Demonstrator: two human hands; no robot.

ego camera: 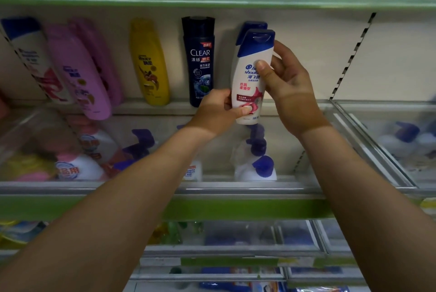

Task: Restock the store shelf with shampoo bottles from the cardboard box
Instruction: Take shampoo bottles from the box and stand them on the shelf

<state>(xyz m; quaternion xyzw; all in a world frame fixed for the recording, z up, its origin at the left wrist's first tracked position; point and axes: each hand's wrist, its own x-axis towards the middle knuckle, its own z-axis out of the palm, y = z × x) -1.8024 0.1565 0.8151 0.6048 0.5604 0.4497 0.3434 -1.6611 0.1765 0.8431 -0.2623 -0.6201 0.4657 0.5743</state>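
Both hands grip one white plastic shampoo bottle with a blue cap (250,79), held upright just in front of the store shelf (165,106). The left hand (218,112) pinches its base, thumb pressed on the red label; the right hand (289,86) wraps its right side, thumb across the front. Directly behind it stands a matching blue-capped bottle (251,26), and to the left a dark navy Clear bottle (199,61) and a yellow bottle (149,62).

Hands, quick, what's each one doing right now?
Left hand: pinching the bottom of the white shampoo bottle.
Right hand: gripping the same bottle's middle.
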